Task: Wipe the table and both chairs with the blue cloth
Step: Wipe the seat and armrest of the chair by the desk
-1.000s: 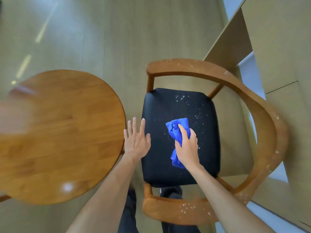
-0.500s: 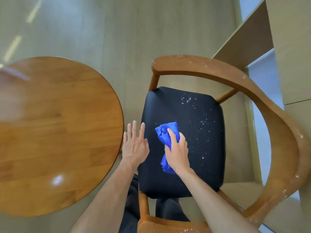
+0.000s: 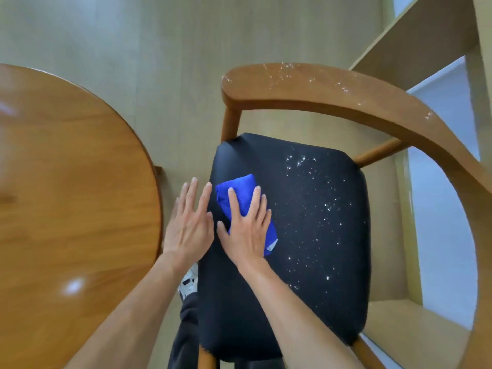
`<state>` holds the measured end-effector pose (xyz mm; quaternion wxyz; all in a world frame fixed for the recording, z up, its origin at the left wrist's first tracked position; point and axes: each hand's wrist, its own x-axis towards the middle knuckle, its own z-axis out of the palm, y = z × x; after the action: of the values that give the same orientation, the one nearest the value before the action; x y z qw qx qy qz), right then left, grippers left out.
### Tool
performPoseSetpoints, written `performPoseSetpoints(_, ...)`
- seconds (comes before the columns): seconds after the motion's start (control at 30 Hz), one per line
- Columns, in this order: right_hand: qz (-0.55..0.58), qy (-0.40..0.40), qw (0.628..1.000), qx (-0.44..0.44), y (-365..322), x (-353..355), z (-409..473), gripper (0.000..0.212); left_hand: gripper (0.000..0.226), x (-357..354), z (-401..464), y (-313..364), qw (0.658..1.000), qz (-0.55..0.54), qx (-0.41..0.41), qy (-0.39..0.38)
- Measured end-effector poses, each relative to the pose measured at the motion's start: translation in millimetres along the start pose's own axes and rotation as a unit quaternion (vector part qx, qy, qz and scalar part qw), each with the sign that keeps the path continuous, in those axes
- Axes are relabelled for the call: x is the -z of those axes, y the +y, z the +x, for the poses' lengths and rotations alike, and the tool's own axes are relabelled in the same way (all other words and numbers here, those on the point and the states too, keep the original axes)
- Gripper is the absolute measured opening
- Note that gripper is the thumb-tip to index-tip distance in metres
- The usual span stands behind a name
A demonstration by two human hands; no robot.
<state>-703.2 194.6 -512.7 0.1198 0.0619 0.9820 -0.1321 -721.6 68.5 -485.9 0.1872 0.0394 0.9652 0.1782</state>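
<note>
Fingers (image 3: pixel 255 206) of the right hand (image 3: pixel 246 233) lie straight and a little spread, pressing flat on the blue cloth (image 3: pixel 241 198). They do not curl around it. This cloth is soft, folded into a thick bundle, and it lies on the black seat (image 3: pixel 314 235) near the seat's left edge, under the palm and fingers; its far end shows beyond the fingertips, and one corner comes out beside the wrist. The seat is a dark padded square with rounded corners, matte, and many small white specks are scattered on the part to the right of the cloth. Left hand (image 3: pixel 187 225) is flat too, fingers straight and close together, at the left edge of the seat, just beside the right hand. The chair (image 3: pixel 332 86) has a curved, smooth wooden armrest that runs around the seat, also with white specks on top. To the left of the seat is the round counter (image 3: pixel 66 195), glossy brown wood with visible grain.
</note>
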Motion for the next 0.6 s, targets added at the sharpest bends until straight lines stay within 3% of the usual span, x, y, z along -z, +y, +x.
performPoseSetpoints(0.23,0.01,0.065,0.997,0.042,13,-19,14,0.057,0.058,-17,16,13,0.998,-0.034,-0.003,0.044)
performPoseSetpoints(0.33,0.012,0.111,0.983,0.149,39,-16,38,0.044,0.058,-21,24,20,0.998,-0.032,0.009,0.058)
performPoseSetpoints(0.43,-0.029,0.107,0.954,0.277,82,2,84,0.057,0.057,-23,33,29,0.999,-0.012,-0.008,0.049)
performPoseSetpoints(0.5,-0.04,0.113,0.961,0.249,117,22,117,0.06,0.058,-24,40,37,0.999,0.005,-0.018,0.035)
performPoseSetpoints(0.6,-0.029,0.144,0.983,0.106,182,47,135,0.059,0.06,-28,53,48,1.0,0.021,-0.012,0.0)
